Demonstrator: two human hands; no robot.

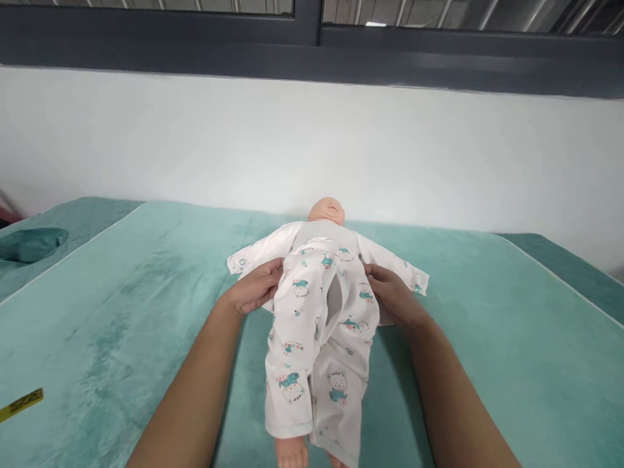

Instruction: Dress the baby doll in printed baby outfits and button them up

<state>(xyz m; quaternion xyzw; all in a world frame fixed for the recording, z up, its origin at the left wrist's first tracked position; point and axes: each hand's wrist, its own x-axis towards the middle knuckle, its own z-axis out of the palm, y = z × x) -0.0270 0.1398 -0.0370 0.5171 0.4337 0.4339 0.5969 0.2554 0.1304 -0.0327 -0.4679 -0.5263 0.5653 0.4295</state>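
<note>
A baby doll lies on its back, its head by the wall and its feet toward me. White split-crotch pants printed with cartoon cats cover its legs up to the waist. Its arms spread out in the sleeves of a white top. At the left side of the waist, my left hand has its fingers closed on the pants' edge. My right hand grips the opposite side, its fingertips partly hidden by cloth. One bare foot shows below the left pant leg; the other is mostly cut off.
A green plush cover spreads under the doll. Behind it rises a white wall with a dark window frame above. A yellow strip with dark marks lies at the left. Folded darker fabric sits at the far left.
</note>
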